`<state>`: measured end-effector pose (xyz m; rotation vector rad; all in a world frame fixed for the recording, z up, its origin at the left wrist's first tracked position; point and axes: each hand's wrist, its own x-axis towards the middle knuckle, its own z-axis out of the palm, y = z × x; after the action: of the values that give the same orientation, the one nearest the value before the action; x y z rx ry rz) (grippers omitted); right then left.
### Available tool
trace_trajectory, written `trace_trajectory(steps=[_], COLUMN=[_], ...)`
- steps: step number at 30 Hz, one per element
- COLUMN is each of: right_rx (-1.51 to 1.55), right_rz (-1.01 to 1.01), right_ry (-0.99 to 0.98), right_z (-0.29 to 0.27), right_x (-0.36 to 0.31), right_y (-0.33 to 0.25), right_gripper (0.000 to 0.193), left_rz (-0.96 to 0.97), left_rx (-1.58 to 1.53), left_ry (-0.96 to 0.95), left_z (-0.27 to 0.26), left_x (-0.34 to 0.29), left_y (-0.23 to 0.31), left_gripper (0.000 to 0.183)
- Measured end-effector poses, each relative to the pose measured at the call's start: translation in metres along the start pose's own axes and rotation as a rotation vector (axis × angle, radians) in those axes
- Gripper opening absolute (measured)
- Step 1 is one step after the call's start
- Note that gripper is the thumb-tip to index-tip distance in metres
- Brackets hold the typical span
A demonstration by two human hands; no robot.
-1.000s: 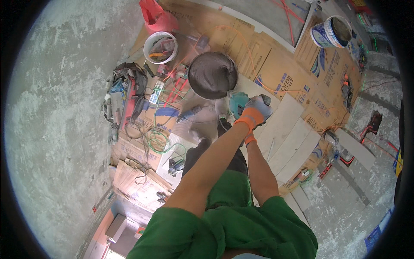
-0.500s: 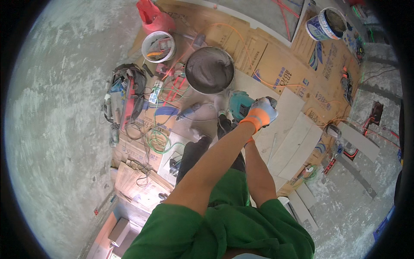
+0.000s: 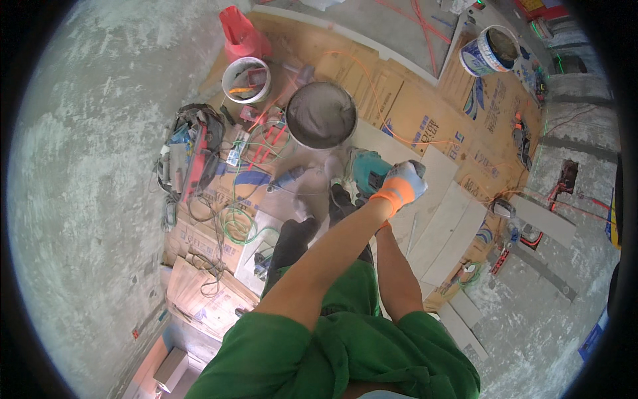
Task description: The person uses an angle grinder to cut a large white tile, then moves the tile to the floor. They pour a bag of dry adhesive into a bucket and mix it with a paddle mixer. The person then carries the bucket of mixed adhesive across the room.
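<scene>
A teal power tool sits low over pale plank-like boards, just right of my shoe. My left hand, in a grey glove with an orange cuff, is closed around the tool's dark rear part. Beneath it, my right hand shows little more than an orange cuff; its fingers are hidden behind the left hand and the tool. The underside of the tool cannot be seen. Beyond it stands a round bucket of grey mortar. Pale dust lies around my feet.
A white bucket with tools, a red container and a tool bag stand left, near tangled cables. Cardboard covers much of the floor. Another bucket is far right; a concrete wall rises left.
The view has turned slightly, so the surroundings shift a little. Both hands stay at the teal power tool, with the left still gripping it.
</scene>
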<state>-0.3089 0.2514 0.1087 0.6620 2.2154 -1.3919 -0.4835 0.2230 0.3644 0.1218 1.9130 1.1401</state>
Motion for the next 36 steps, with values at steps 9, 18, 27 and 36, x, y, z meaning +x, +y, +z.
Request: trace_trajectory(steps=[9,18,27,36], right_rx=[0.226,0.79,1.187,1.331], right_rz=[0.027,-0.016,-0.061,-0.06], right_ry=[0.038,0.022,-0.117,-0.225], right_z=[-0.002,-0.006,-0.006,-0.011], right_x=[-0.019,-0.027,-0.034,-0.038], right_y=[0.023,0.081,0.133,0.167], right_gripper=[0.05,0.048,0.046,0.045], left_rz=[0.06,0.077,0.15,0.193], left_rx=[0.039,0.103,0.013,-0.06], left_ry=[-0.02,0.006,0.063,0.084], left_z=[0.024,0.047,0.043,0.018], left_x=[-0.022,-0.055,-0.071,-0.09], left_y=[0.003,0.014,0.023,0.037], left_gripper=[0.037,0.031,0.026,0.025])
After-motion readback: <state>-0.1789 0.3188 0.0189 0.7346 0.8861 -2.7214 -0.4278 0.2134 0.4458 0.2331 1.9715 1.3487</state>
